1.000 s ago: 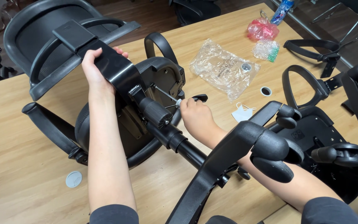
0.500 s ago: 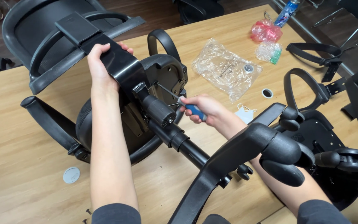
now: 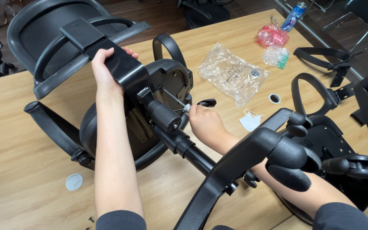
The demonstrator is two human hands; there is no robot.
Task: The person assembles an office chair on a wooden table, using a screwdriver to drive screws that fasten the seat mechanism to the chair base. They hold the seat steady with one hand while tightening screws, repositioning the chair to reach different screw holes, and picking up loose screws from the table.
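Item: black mesh-backed office chair, lying upturned on a light wooden table, its underside mechanism facing up. The left hand is wrapped firmly round the flat black plastic back-support bracket where it joins the seat. Just below that grip sits the black gas-lift cylinder, running down and away towards the black five-arm wheeled base.

The right hand is closed round a small tool; only its light-coloured tip shows, and a thin metal shaft runs from there into the mechanism plate. Its handle is hidden in the fist. Just beyond this grip, a black lever paddle.

Further beyond the right hand: crumpled clear plastic bag, touching the table. Beside the same hand, a small white folded paper scrap. Near the left elbow, a round grey plastic cap.
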